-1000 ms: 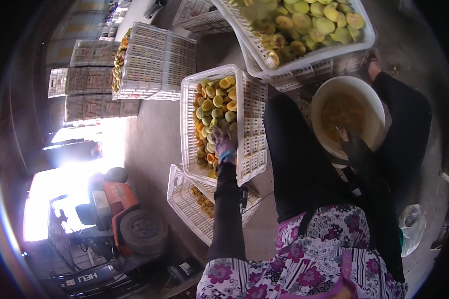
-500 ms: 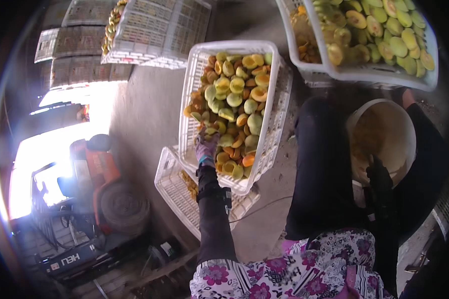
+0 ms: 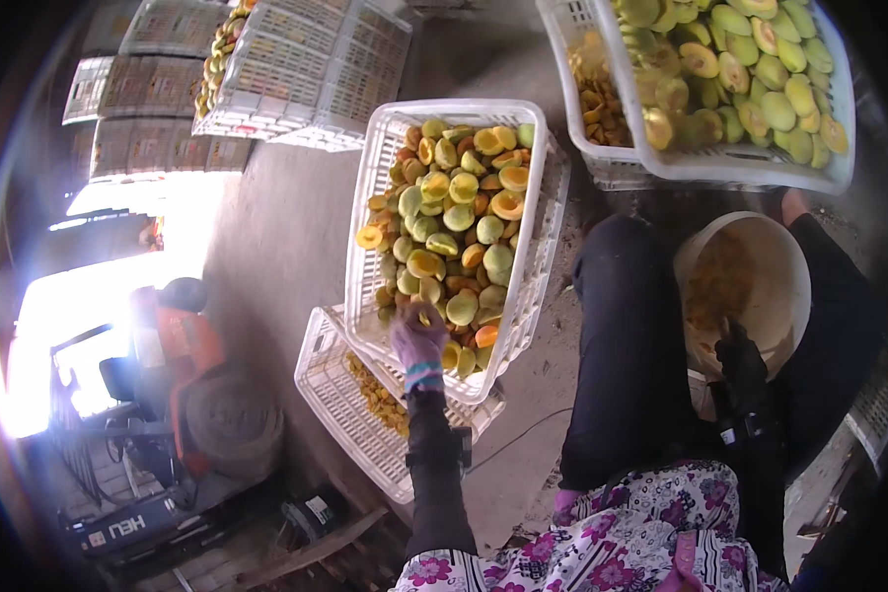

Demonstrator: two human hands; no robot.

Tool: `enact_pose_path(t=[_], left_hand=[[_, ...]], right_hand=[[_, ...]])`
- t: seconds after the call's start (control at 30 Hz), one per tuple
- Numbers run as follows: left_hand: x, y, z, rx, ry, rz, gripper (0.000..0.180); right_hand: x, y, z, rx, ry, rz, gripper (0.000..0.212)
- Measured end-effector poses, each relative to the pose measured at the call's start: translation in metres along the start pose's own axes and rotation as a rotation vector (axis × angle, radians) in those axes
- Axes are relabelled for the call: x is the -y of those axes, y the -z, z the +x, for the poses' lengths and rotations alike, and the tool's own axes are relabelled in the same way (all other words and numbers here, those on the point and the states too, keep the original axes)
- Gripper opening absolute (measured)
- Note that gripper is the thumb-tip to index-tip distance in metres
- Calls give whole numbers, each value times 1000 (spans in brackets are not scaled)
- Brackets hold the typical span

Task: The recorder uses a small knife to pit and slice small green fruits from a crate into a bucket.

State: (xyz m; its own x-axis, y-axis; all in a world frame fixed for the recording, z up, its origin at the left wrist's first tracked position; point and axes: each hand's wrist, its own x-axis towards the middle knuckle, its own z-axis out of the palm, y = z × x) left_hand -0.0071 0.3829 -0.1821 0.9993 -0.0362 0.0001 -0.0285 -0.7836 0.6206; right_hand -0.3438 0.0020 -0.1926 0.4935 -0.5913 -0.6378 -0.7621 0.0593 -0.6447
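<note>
Halved stone fruits (image 3: 460,218), green-yellow outside and yellow to orange inside, fill a white plastic crate (image 3: 365,187) in the middle. My left hand (image 3: 420,338), in a light purple glove, is at the crate's near end. Its fingers are curled around a yellowish fruit half, mostly hidden by them. A white bucket (image 3: 795,281) stands between my legs with orange-brown pieces (image 3: 718,286) in it. My right hand (image 3: 742,357), in a dark glove, is closed at the bucket's near rim. A short thin tip shows at its fingers; what it holds I cannot make out.
Below the fruit crate lies another white crate (image 3: 316,380) with orange scraps. At the upper right a crate of greener fruit halves (image 3: 779,94) rests over one with orange pieces (image 3: 602,104). Stacked crates (image 3: 301,74) stand at the back left; an orange-and-black vehicle (image 3: 192,365) stands left.
My left hand has drawn back toward me from among the fruit to the crate's near end, its fingers now curled. My right hand stays at the bucket. The whole view has shifted slightly.
</note>
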Motion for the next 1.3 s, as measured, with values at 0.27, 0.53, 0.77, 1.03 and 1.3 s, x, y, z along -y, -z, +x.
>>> enact_pose_path(t=[0.27,0.53,0.77,1.03,1.3], left_hand=[[-19,-64,150,202,-277,800,57],[-257,-43,138,173,-432,28,32],[-442,-151,86,157,-1060,119,59],[-412,-185,76,70,-992,57,50],[-332,-162,-108,1026,244,-1333,29]], right_hand=[[11,-6,0,-159,288,-374,34],[47,16,-6,-81,94,-274,40],[21,1,5,-120,118,-213,42],[10,13,-15,-212,279,-49,47],[-13,30,13,-244,373,-10,47]])
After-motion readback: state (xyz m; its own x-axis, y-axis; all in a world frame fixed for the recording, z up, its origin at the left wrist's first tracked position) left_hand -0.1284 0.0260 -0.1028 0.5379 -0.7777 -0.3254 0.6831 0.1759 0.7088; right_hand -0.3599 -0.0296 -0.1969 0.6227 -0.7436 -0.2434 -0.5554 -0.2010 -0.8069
